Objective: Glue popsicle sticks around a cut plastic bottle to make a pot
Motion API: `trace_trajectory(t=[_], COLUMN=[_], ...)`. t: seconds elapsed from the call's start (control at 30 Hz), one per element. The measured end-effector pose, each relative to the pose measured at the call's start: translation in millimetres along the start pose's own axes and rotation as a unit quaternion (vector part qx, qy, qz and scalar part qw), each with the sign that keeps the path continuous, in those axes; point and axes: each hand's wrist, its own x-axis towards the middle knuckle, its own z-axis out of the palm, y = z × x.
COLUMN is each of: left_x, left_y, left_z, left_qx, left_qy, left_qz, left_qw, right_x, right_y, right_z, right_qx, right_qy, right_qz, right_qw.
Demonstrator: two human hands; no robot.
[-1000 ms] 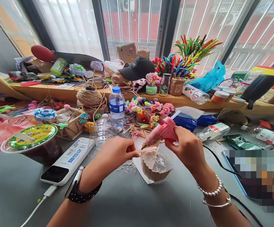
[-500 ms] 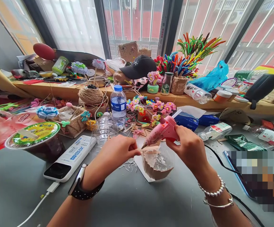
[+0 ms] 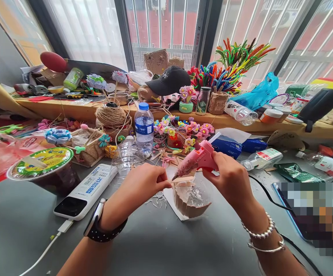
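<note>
My right hand (image 3: pixel 226 174) is wrapped round the handle of a pink hot glue gun (image 3: pixel 193 160). The gun's nozzle points down and left, at or very near a flat wooden craft stick (image 3: pixel 183 179). My left hand (image 3: pixel 146 180) pinches the left end of that stick between thumb and fingers. Just below the stick stands a clear plastic bottle piece (image 3: pixel 199 191), its side partly covered with upright brown strips (image 3: pixel 189 209). A white sheet (image 3: pixel 169 197) lies beneath it. Whether glue is coming out is too small to tell.
On the left are a sealed drink cup (image 3: pixel 61 184) and a white power bank (image 3: pixel 86 191) with a cable. A water bottle (image 3: pixel 144 130) stands behind my hands. A phone (image 3: pixel 291 214) and the black cord (image 3: pixel 266 191) lie on the right. Crafts crowd the ledge (image 3: pixel 166 115).
Almost nothing differs. Both hands, the glue gun and the craft stick keep their places, with only a tiny shift of the view.
</note>
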Motion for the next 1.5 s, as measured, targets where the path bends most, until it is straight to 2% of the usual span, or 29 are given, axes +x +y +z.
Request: trace_trajectory(t=[0.73,1.13,1.5], left_x=[-1.5,-2.3,-1.0], left_y=[3.7,5.9,4.8], left_z=[-2.9,-4.4,-3.1], left_qx=[0.008,0.005,0.009], left_qy=[0.0,-0.005,0.001], left_qz=[0.003,-0.007,-0.006], left_qw=[1.0,1.0,1.0], right_x=[-0.1,0.7,0.5], right_y=[8.5,-0.5,0.5], right_z=[-5.1,-2.2,-2.3], right_qx=[-0.017,-0.008,-0.009], right_qy=[-0.021,0.004,-0.007], right_qz=[0.016,-0.008,-0.01], right_qw=[1.0,1.0,1.0])
